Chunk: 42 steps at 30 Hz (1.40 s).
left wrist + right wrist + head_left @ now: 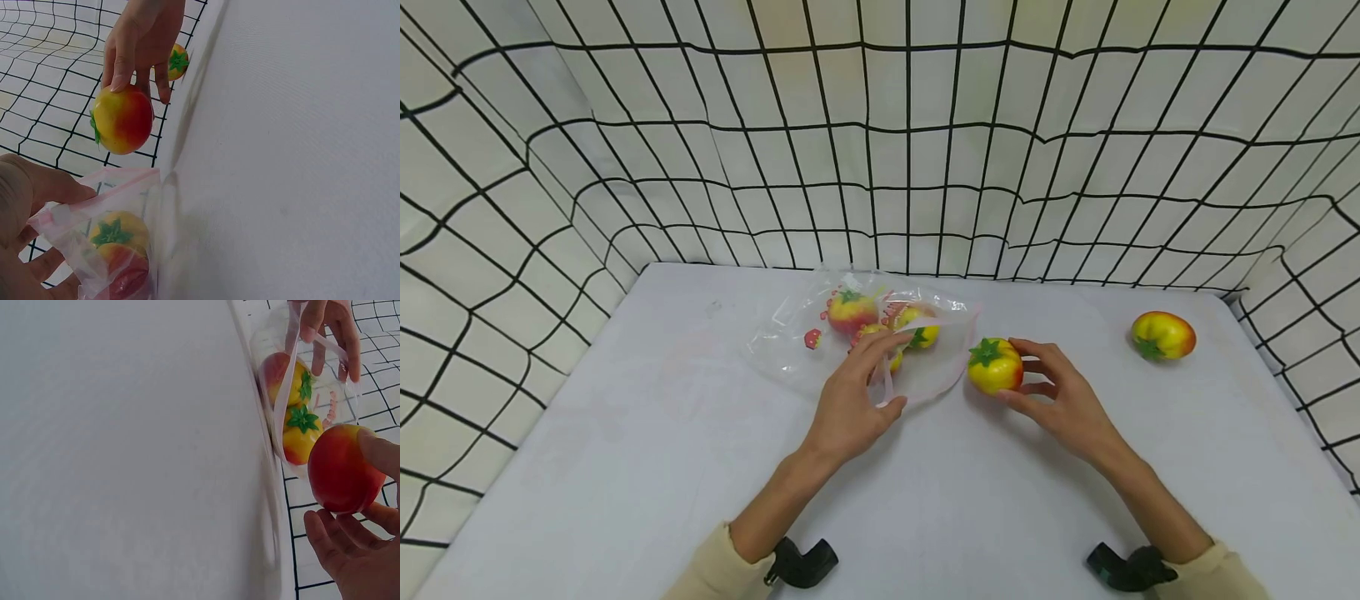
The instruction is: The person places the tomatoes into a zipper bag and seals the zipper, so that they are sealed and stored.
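Note:
My right hand grips a yellow-and-red fruit with a green star-shaped leafy top, between thumb and fingers. This fruit is just right of the mouth of a clear plastic bag with a pale pink rim. My left hand holds the bag's rim, and the mouth gapes toward the right hand. Several similar fruits lie inside the bag. In the left wrist view the held fruit is apart from the bag's rim. The right wrist view shows its red side.
Another yellow-and-red fruit lies on the white table, to the right and farther back. Black netting over white walls borders the table at the back and both sides. Black devices are strapped at both wrists.

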### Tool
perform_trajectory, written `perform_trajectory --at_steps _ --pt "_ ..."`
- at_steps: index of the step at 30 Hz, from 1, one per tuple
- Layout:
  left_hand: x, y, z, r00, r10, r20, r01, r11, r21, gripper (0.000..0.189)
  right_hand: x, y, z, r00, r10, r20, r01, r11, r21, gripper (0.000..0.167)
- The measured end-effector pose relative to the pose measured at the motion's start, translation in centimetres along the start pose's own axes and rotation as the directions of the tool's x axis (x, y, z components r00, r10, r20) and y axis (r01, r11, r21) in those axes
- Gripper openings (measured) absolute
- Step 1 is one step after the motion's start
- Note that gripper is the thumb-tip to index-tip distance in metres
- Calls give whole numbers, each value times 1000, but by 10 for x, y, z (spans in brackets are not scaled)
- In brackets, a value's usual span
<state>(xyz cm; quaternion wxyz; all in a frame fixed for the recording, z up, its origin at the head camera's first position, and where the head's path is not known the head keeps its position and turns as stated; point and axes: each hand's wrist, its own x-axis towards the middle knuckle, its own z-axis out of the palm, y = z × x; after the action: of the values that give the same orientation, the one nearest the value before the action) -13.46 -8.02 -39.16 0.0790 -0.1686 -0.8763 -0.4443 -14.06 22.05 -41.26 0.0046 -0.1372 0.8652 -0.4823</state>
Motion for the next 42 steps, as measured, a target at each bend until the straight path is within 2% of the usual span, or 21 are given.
perform_trajectory --at_steps 26,42 --pt "0 1 0 1000 13 1 -13 1000 5 75 16 -17 27 998 -48 28 46 998 49 68" --pt "0 0 0 1000 17 1 -17 1000 7 75 23 -22 42 999 -22 24 21 1000 23 70"
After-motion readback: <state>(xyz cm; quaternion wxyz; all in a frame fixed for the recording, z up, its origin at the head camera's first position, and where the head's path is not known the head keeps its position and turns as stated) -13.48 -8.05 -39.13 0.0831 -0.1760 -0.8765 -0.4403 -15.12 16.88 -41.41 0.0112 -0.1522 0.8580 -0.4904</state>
